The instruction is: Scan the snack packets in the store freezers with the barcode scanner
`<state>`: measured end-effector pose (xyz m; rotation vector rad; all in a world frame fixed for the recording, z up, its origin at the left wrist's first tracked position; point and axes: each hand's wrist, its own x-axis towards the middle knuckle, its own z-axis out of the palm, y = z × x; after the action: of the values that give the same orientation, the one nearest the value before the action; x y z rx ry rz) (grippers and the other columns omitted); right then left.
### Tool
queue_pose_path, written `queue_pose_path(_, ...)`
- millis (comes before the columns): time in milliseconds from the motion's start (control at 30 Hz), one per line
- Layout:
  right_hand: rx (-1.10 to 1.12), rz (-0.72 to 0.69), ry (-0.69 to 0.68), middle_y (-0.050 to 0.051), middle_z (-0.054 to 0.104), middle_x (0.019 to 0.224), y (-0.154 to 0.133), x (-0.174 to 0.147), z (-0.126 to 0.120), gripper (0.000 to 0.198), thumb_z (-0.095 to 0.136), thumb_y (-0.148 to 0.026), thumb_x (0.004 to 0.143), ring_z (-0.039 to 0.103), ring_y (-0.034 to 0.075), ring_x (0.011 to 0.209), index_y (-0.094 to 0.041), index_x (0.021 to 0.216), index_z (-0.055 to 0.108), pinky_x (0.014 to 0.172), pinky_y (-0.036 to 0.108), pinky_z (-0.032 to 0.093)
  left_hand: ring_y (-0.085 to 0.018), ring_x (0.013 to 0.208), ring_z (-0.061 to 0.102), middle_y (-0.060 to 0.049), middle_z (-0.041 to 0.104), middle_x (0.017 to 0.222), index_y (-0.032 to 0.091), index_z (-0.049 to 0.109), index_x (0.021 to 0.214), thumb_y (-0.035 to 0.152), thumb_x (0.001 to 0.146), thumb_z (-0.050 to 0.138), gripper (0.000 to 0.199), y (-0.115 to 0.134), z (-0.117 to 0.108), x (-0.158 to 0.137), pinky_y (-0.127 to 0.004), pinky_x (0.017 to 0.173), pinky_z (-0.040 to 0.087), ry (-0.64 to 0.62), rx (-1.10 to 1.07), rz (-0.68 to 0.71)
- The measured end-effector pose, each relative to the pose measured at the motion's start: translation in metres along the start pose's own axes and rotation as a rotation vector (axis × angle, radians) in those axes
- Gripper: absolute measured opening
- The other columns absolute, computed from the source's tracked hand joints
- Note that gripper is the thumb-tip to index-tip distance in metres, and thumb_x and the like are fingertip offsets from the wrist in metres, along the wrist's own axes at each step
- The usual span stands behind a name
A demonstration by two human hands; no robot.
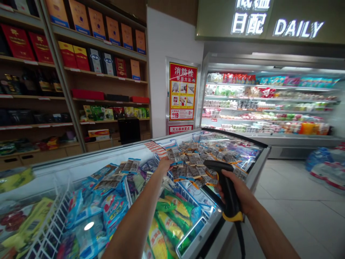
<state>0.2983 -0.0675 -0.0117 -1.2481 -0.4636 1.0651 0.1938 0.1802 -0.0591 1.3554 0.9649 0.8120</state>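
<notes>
My right hand is wrapped round the grip of a black and yellow barcode scanner. Its head points left over the chest freezer, and a cable hangs from the handle. My left hand reaches into the freezer and pinches the edge of a clear, blue-edged packet with brown contents. Around that packet lies a heap of similar brown packets, some edged in orange. Nearer to me are green and yellow corn packs, below my left forearm. The fingertips of my left hand are partly hidden.
White wire dividers split the freezer, with blue bags at left. A metal-framed glass lid edge lies in front. Boxed goods fill shelves behind, and a lit chiller stands at the back right. Wrapped bottles are on the floor.
</notes>
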Motion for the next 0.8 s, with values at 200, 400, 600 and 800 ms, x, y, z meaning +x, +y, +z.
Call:
queue_pose_path(200,-0.057,0.086,-0.100,-0.002,0.053,0.044,0.006,0.002,0.028,0.027,0.047,-0.043,0.070,0.047,0.010,0.032,-0.016,0.066,0.051,0.028,0.020,0.036,-0.012,0.082,0.056,-0.003,0.061,0.095,0.018,0.054,0.091,0.006,0.066,0.044,0.029,-0.011,-0.042,-0.011,-0.020,0.064,0.045,-0.025,0.073,0.034)
queue_pose_path(400,-0.121,0.135,-0.130,-0.001,0.053,0.042,0.010,0.002,0.049,0.028,0.047,-0.043,0.070,0.047,0.010,0.031,-0.015,0.066,0.051,0.027,0.019,0.036,-0.012,0.083,0.056,-0.002,0.061,0.096,0.017,0.055,0.089,0.003,0.064,0.043,0.031,-0.018,-0.051,-0.008,-0.023,0.066,0.045,-0.026,0.020,0.004)
queue_pose_path(600,-0.148,0.130,-0.134,-0.001,0.052,0.042,0.014,0.000,0.054,0.030,0.046,-0.043,0.070,0.048,0.010,0.031,-0.015,0.063,0.049,0.026,0.018,0.035,-0.010,0.084,0.055,-0.004,0.058,0.103,0.015,0.053,0.090,0.004,0.067,0.043,0.028,-0.017,-0.051,-0.010,-0.018,0.064,0.044,-0.032,-0.012,-0.027)
queue_pose_path(800,-0.160,0.109,-0.119,-0.002,0.053,0.043,0.014,0.001,0.054,0.028,0.047,-0.044,0.069,0.048,0.010,0.032,-0.016,0.073,0.051,0.027,0.019,0.036,-0.010,0.083,0.055,-0.003,0.058,0.102,0.017,0.052,0.092,0.003,0.066,0.042,0.031,-0.015,-0.055,-0.013,-0.018,0.062,0.044,-0.022,0.029,-0.022)
